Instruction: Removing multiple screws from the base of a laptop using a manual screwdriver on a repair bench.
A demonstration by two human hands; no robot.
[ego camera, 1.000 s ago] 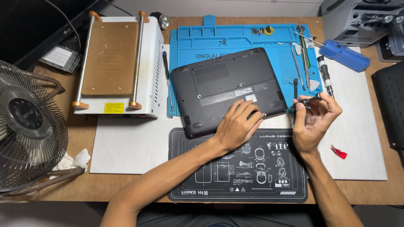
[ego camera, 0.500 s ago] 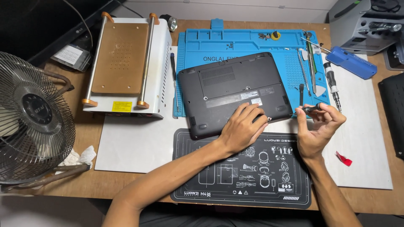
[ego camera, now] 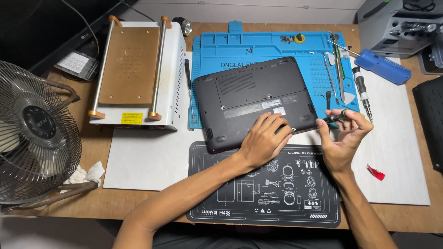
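A black laptop (ego camera: 251, 97) lies bottom-up, partly on a blue work mat (ego camera: 267, 48) and partly on a black printed mat (ego camera: 258, 193). My left hand (ego camera: 264, 138) rests flat on the laptop's near right corner, fingers spread over the case. My right hand (ego camera: 341, 136) is just right of that corner, with thumb and fingers pinched on a small dark screwdriver (ego camera: 333, 118) whose tip points left toward the laptop's edge.
A white heating-plate machine (ego camera: 136, 74) stands at back left, a wire fan (ego camera: 34, 133) at the left edge. Tweezers and a screwdriver (ego camera: 362, 90) lie at the blue mat's right side, next to a blue case (ego camera: 382, 66). A small red piece (ego camera: 376, 172) lies on the white sheet.
The view has shifted slightly. My right hand has drawn a little closer to the laptop's corner with the screwdriver. My left hand stays on the laptop.
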